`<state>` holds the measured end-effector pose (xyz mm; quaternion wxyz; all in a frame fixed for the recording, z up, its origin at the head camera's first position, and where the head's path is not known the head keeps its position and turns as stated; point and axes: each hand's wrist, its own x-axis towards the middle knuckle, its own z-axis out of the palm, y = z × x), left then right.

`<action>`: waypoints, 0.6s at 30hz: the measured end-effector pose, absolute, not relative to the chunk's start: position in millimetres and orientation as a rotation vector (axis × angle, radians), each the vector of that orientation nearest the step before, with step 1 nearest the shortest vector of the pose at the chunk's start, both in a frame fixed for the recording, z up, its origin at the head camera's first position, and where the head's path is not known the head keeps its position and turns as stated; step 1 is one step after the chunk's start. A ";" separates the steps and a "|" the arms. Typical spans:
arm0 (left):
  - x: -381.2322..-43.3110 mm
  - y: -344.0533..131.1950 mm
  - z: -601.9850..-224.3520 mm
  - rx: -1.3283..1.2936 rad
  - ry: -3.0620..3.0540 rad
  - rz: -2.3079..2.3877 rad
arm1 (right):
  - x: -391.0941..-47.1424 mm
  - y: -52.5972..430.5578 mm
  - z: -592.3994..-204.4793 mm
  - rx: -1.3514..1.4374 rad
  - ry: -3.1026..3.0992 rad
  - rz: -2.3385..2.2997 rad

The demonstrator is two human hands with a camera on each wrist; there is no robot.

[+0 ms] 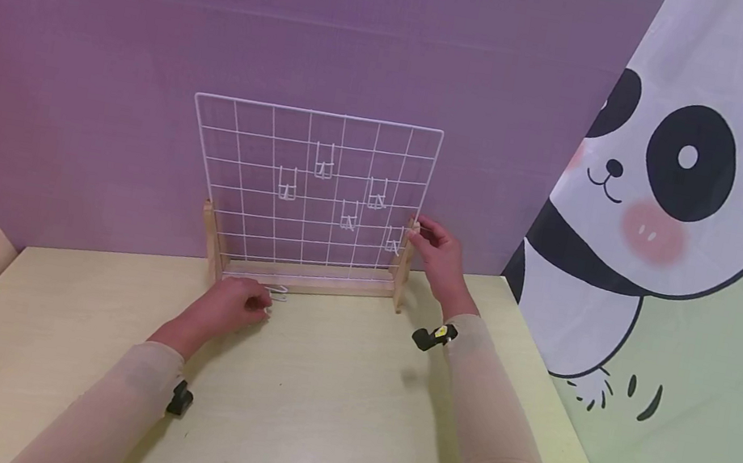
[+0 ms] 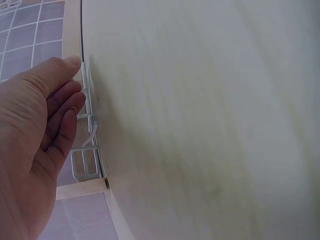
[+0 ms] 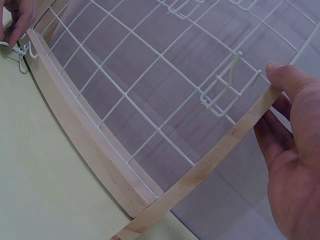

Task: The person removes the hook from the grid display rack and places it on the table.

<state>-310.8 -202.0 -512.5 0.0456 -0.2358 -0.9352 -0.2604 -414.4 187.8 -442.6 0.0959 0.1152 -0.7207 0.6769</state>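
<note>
A white wire grid panel stands upright in a wooden stand near the back of the table. Several white wire hooks hang on it, one of them low by the right post. My right hand grips the top of the right wooden post, thumb in front and fingers behind. Before the base, my left hand has curled fingers and seems to pinch a white wire hook, partly hidden by the fingers. Another loose hook lies beside it, close to the base.
The pale wooden table extends in front of the stand. Behind it rises a purple wall; a panda picture covers the wall on the right. Small black cameras are strapped to both wrists.
</note>
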 end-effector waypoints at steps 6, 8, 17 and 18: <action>-310.4 -202.2 -511.8 -0.720 -2.867 -0.782 | -413.8 188.0 -442.3 0.342 -2.141 2.001; -310.6 -202.5 -512.1 -0.722 -2.869 -0.790 | -413.5 188.0 -442.0 0.345 -2.139 2.004; -311.0 -203.2 -512.0 -0.725 -2.886 -0.799 | -412.2 187.8 -441.0 0.343 -2.131 2.020; -310.8 -203.0 -512.1 -0.724 -2.887 -0.803 | -412.2 187.7 -441.0 0.342 -2.129 2.020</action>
